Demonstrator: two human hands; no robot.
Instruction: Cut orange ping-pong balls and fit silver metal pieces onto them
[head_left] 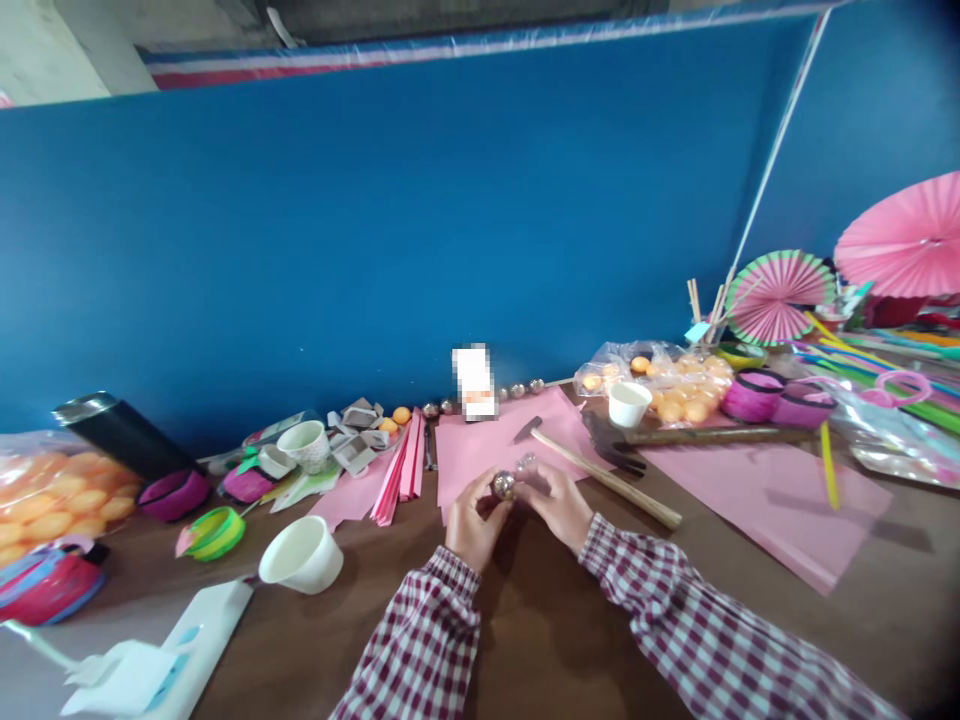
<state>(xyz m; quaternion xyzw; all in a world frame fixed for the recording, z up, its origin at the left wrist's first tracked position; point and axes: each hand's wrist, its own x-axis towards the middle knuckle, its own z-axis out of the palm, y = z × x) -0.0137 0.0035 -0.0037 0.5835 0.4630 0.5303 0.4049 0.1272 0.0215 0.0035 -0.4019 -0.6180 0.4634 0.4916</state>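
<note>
A shiny metal ball (504, 485) sits between the thumb and fingers of my left hand (477, 520), over the near edge of a pink paper sheet. Close beside it, the fingers of my right hand (555, 503) are drawn together, with a small silvery piece (526, 461) at their tips; its kind is too small to tell. Just beyond my right hand lies a hammer with a pale wooden handle (607, 476), its head resting on the pink paper (480, 455). More shiny metal balls (517, 391) stand in a row along the blue panel.
To the left are a white cup (302, 555), a power strip (199, 645), a black bottle (124, 440) and a bag of orange balls (64, 500). On the right lie a claw hammer (611, 443), another white cup (628, 403), pink paper (780, 510) and folded paper fans (780, 298).
</note>
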